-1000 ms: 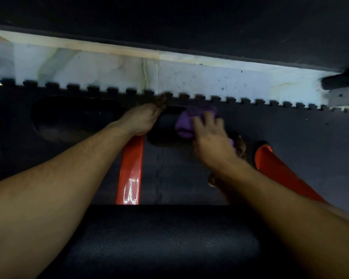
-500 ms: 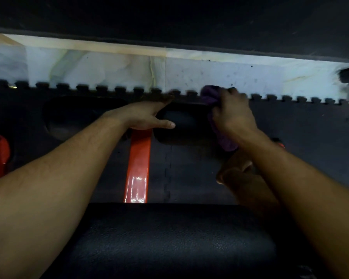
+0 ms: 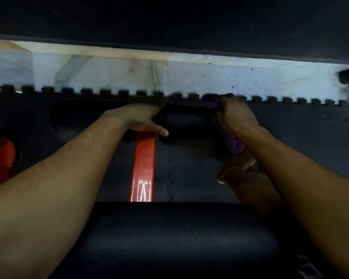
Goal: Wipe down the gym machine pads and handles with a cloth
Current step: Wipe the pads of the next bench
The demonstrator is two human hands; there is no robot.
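Roller pad [image 3: 186, 125], black, dead centre, at far end of orange beam [image 3: 143, 166]. Right hand [image 3: 235, 117] at pad's 3 o'clock end, fingers curled tight round purple cloth [image 3: 232, 141]; cloth tail hangs toward 5 o'clock. Left hand [image 3: 142, 119] at 9 o'clock end, fingers over top, thumb stretched underneath, bracing. Judgement: pad soft, foam-like, likely spins on axle, so steady it at end. Cloth limp, light; bunch in palm. Seat pad [image 3: 179, 238] at 6 o'clock. Floor mat [image 3: 300, 137] beneath, pale tile [image 3: 109, 73] at 12.
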